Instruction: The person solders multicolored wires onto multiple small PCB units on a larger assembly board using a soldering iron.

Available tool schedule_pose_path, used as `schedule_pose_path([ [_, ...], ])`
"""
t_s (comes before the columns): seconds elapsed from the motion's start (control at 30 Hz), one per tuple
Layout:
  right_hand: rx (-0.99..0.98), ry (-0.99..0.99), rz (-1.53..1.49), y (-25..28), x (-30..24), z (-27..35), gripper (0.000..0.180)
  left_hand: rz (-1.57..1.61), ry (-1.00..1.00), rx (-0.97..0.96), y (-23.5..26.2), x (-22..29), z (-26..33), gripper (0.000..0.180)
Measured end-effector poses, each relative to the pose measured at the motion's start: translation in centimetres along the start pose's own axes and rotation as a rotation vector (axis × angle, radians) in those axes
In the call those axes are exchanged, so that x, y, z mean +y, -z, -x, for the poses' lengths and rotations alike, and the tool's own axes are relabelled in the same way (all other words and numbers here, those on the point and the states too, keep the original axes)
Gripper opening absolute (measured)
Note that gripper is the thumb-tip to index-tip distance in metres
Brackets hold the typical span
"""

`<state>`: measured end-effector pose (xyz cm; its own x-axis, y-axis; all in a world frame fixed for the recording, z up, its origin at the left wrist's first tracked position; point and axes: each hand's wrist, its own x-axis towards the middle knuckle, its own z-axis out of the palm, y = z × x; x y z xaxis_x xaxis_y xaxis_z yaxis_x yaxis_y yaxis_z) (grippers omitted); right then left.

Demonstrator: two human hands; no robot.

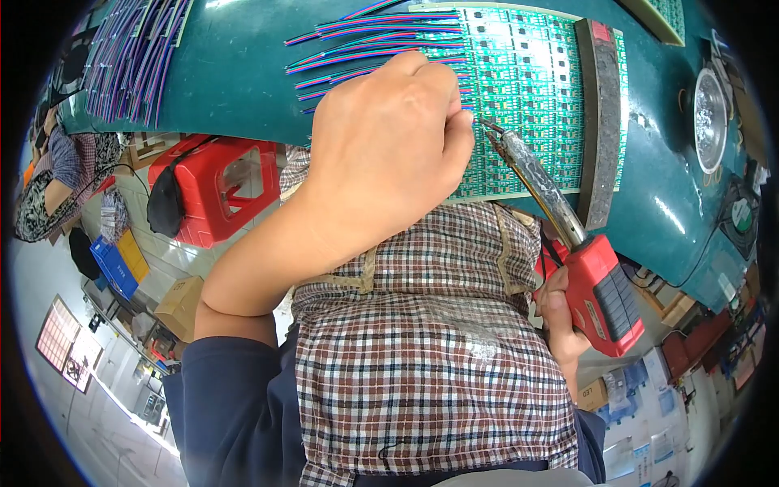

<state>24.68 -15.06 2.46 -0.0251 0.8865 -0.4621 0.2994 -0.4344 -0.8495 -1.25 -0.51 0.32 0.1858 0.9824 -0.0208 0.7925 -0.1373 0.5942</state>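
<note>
My left hand (388, 154) is closed over the ends of striped multicoloured ribbon wires (373, 45), pressing them against a green panel of small circuit boards (527, 97) on the dark green bench. My right hand (560, 321) grips a red soldering gun (600, 296). Its long metal barrel reaches up and left, and the tip (487, 126) rests on the panel just right of my left fingers. A checked apron covers my lap below.
A long grey metal bar (599, 122) lies across the panel's right side. More striped wire bundles (134, 53) lie at the bench's far left. A shiny round metal dish (710, 118) sits right. A red plastic stool (219, 183) stands under the bench; another person (53, 174) sits at left.
</note>
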Motion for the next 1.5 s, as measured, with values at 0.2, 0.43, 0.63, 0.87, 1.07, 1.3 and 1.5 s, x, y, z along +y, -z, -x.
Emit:
schedule_pose_path([
  [0.2,0.004,0.031,-0.042,-0.3,-0.1,-0.2,0.021,-0.008,-0.008,0.006,0.0,0.0,0.1,0.017],
  [0.43,0.045,0.002,0.0,0.0,0.4,0.5,0.024,-0.023,-0.01,-0.009,0.0,-0.1,0.0,0.017],
  [0.63,0.01,0.015,-0.071,0.0,0.2,0.2,0.024,-0.024,-0.023,0.001,0.0,-0.1,0.0,0.017],
  [0.87,0.028,0.004,-0.024,-0.2,-0.4,0.0,0.02,-0.023,-0.03,-0.008,0.1,-0.2,0.0,0.017],
  [1.07,0.011,0.036,-0.229,0.0,-0.1,0.0,0.023,-0.034,-0.039,-0.013,0.2,-0.2,0.0,0.017],
  [1.3,0.096,0.207,-0.109,-1.3,-0.4,-0.8,0.022,-0.072,-0.019,-0.041,0.5,0.1,-0.1,0.018],
  [1.5,0.093,0.19,-0.115,-1.3,-0.6,-0.9,0.02,-0.145,-0.16,0.252,2.0,-1.9,-3.5,0.012],
])
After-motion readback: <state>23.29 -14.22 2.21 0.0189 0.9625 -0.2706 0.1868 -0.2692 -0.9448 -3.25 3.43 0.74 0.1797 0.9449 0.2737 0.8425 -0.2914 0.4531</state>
